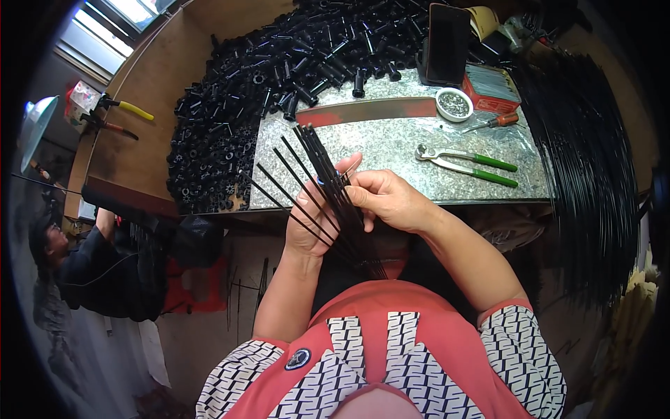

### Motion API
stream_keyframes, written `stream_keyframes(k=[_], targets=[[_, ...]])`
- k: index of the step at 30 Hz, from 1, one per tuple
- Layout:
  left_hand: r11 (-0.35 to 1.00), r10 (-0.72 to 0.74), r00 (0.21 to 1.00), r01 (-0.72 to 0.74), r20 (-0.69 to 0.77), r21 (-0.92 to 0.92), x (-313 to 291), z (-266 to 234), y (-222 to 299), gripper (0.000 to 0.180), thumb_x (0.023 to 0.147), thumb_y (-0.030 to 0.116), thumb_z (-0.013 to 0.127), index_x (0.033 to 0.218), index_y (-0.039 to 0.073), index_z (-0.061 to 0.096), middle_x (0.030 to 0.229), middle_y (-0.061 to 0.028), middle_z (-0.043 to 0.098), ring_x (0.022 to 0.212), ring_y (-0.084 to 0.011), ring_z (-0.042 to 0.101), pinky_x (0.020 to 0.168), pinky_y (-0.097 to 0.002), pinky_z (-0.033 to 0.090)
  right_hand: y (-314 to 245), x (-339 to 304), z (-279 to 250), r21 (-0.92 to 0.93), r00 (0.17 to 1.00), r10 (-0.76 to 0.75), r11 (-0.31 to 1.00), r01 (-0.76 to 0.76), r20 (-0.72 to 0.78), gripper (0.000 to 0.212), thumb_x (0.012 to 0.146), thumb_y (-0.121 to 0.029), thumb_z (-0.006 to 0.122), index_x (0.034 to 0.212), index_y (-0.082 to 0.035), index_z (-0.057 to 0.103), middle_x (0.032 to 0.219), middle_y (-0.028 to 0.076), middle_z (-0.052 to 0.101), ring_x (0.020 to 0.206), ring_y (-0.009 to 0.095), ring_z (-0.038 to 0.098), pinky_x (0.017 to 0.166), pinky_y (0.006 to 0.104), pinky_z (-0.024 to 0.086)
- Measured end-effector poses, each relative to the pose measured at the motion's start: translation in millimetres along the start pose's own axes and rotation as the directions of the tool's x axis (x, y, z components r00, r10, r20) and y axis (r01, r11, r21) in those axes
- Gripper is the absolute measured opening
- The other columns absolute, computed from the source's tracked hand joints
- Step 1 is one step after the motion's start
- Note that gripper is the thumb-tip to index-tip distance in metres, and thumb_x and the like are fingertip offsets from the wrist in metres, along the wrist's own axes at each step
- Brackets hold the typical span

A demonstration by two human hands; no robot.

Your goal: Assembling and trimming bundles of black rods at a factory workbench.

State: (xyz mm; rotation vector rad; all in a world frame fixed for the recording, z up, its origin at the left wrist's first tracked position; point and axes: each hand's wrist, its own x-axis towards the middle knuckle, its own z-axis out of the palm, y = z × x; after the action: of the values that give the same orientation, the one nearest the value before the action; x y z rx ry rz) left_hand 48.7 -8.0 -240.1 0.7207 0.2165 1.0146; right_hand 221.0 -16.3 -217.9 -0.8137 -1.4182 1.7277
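In front of my body, my left hand (306,218) is wrapped round a bundle of thin black rods (320,150). Their upper ends point up and left, and several of them fan out apart from the rest. Their lower ends reach down towards my lap. My right hand (394,199) is closed in a pinch against the right side of the bundle, thumb and forefinger together. What sits between those fingertips is too small to make out. A small blue spot shows among the rods near my left fingers.
Black tubular parts (307,66) heap across the table's left and back. On the stone-patterned top (363,150) lie green-handled pincers (474,162), a flat metal strip (370,110), a white bowl of small bits (454,117) and a phone (448,45). Long black rods (586,160) hang at right. Another person (105,258) sits left.
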Motion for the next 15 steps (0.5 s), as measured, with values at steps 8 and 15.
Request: stream_keyframes(k=[8,15], targets=[[0.998,-0.052,0.992,0.049,-0.117,-0.031,-1.1,4.6,1.9,0.066,0.093,0.034,0.057,0.14,-0.007,0.035,0.147,-0.0245,0.034,0.131,-0.0302,0.043,0.103,-0.0409,0.043,-4.1,4.7,6.6,-0.007,1.0,-0.017,1.0,0.017,-0.001,0.03,0.098,-0.031,0.053,0.082,-0.006,0.058,0.07,-0.002,0.055,0.054,0.005,0.052,0.048,0.0182,0.044],[0.98,-0.096,0.995,0.1,0.035,-0.172,3.0,0.0,16.4,0.076,0.089,0.031,0.063,0.142,-0.01,0.026,0.15,-0.0222,0.029,0.136,-0.0298,0.036,0.111,-0.0395,0.034,-15.2,6.5,25.7,-0.104,0.992,-0.081,0.992,0.071,-0.094,0.029,0.098,-0.03,0.053,0.081,-0.007,0.057,0.066,-0.003,0.054,0.05,0.004,0.049,0.045,0.0187,0.04]])
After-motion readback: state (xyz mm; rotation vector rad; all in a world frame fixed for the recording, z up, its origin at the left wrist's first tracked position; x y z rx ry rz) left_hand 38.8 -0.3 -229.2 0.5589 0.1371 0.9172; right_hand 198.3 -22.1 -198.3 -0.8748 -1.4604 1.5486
